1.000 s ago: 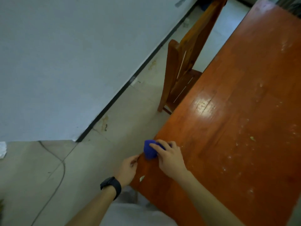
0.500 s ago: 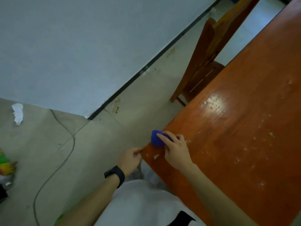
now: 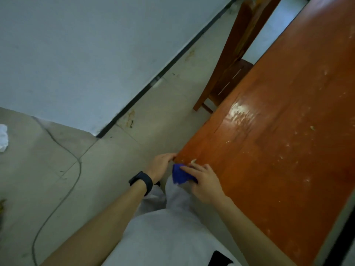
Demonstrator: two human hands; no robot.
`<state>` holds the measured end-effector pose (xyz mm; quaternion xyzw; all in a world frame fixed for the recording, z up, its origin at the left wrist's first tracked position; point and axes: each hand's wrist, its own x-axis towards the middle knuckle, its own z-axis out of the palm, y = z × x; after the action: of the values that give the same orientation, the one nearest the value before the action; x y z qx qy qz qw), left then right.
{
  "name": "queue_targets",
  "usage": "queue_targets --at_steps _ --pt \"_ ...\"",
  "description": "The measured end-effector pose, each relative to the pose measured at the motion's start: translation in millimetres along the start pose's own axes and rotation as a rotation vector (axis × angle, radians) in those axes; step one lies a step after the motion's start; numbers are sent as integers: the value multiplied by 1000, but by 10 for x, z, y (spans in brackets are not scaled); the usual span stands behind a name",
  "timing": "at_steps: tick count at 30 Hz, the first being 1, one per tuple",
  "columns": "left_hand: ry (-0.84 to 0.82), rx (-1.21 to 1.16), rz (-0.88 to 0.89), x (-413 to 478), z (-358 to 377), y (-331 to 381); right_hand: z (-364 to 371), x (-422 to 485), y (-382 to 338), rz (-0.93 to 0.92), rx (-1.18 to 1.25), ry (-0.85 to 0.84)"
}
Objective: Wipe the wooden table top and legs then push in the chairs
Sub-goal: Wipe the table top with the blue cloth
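The reddish wooden table (image 3: pixel 278 150) fills the right side, its top speckled with pale crumbs and smears. My right hand (image 3: pixel 204 181) grips a blue cloth (image 3: pixel 179 176) at the table's near left corner edge, the cloth hanging partly off the edge. My left hand (image 3: pixel 162 165), with a black watch on its wrist, sits cupped just below that corner, fingertips touching the edge. A wooden chair (image 3: pixel 230 60) stands at the table's left side, pulled out a little, its seat partly under the top.
A grey wall with a dark baseboard (image 3: pixel 153 81) runs along the left. On the tiled floor lie a dark cable (image 3: pixel 75 156) and a crumpled white paper (image 3: pixel 3 137). Floor between wall and table is narrow.
My right hand has dragged the blue cloth back along the edge to the near corner. My left hand has risen to touch the corner. The view shifted right.
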<state>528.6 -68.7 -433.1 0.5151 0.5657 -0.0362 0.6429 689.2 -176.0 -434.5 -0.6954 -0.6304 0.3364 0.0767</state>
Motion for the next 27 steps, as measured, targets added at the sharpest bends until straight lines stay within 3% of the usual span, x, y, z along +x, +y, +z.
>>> queue_targets --at_steps 2,5,7,9,11,13,15,17,19,23,27 --pt "-32 -139 -23 -8 3 -37 -39 -125 -53 -50 100 -172" --pt "-57 -160 -46 -6 -8 -80 -308 295 99 85 302 116" --pt "-86 -153 -40 -26 -15 -82 -432 587 219 161 229 309" --pt "-95 -142 -21 -44 -2 -77 -313 629 198 275 20 363" --pt "-70 -150 0 -63 33 -70 -32 391 37 231 -102 356" --pt "-28 -128 31 -60 71 -35 213 13 -140 99 -72 226" --pt "12 -2 82 -28 117 24 221 -181 -172 57 25 70" --pt "33 183 137 32 165 120 -54 -176 -104 196 327 -49" --pt "34 355 220 145 239 261 -445 -27 116 305 535 38" --pt "59 742 401 497 451 554 -1305 674 878 388 157 364" --pt "17 1094 488 806 620 762 -1448 1092 1511 518 -122 407"
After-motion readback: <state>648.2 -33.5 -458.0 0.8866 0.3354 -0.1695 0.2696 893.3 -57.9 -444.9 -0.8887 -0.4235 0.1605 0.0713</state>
